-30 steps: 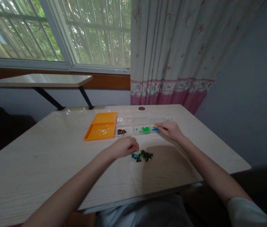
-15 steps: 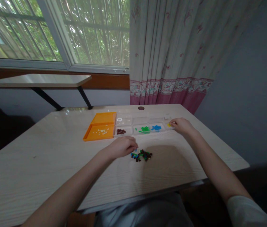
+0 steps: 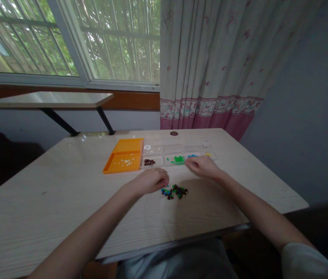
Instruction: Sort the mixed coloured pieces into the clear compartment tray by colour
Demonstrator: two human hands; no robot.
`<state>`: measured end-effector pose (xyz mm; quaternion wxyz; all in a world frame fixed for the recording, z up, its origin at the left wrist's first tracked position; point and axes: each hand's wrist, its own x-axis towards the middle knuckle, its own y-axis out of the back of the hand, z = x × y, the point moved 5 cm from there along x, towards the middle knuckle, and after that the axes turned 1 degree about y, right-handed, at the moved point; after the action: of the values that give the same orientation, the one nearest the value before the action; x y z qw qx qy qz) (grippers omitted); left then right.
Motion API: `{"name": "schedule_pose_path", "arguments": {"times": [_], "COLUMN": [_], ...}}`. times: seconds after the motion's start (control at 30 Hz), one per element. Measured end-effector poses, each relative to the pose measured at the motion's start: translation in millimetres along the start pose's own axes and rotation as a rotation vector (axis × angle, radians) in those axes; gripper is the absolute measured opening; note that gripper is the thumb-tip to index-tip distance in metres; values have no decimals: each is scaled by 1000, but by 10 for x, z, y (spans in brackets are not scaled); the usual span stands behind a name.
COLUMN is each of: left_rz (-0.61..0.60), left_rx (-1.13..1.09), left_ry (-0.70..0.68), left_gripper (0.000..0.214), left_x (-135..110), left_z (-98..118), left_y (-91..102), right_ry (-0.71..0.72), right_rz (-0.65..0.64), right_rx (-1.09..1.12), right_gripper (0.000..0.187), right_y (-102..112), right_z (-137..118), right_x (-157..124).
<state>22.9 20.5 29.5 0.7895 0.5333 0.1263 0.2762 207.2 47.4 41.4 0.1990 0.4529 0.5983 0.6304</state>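
Note:
My left hand (image 3: 152,181) is closed in a pinch just above the left end of a pile of small pieces (image 3: 178,191), mostly dark brown, green and blue. A small blue piece (image 3: 167,185) shows at its fingertips. My right hand (image 3: 203,166) is over the front of the clear boxes, its fingers pinched together; whatever they hold cannot be made out. It partly covers the blue pieces (image 3: 192,155) and is close to the green pieces (image 3: 178,159). Brown pieces (image 3: 149,162) lie in the left clear box, and yellow pieces (image 3: 209,154) in the far right one.
An open orange case (image 3: 128,146) with scattered white pieces (image 3: 127,162) stands left of the clear boxes. A raised shelf (image 3: 50,99) sits at the table's back left. Behind are a window and a curtain (image 3: 207,69). The table's front edge (image 3: 175,247) is near my lap.
My right hand has moved left and nearer, from the yellow pieces' box to in front of the blue pieces. My left hand has hardly moved.

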Motion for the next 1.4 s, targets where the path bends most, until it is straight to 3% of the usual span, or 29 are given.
{"name": "schedule_pose_path", "arguments": {"times": [0.13, 0.27, 0.7, 0.9, 1.13, 1.4], "left_rz": [149, 267, 339, 322, 97, 71], "left_rx": [-79, -123, -101, -99, -79, -62], "left_ry": [77, 96, 102, 158, 219, 251], "left_gripper": [15, 18, 17, 18, 23, 23], "left_x": [20, 29, 30, 36, 56, 60], "left_z": [-17, -12, 29, 7, -117, -161], "left_y": [51, 82, 107, 88, -119, -150], "right_ry": [160, 198, 219, 190, 136, 106], "right_rz": [55, 160, 233, 280, 498, 589], "right_rx": [57, 98, 217, 190, 173, 149], "right_gripper": [22, 20, 18, 18, 23, 25], "right_y": [-211, -271, -219, -196, 70, 152], "right_z": [-314, -395, -463, -431, -289, -226], "right_x": [-24, -47, -64, -40, -37, -68]}}
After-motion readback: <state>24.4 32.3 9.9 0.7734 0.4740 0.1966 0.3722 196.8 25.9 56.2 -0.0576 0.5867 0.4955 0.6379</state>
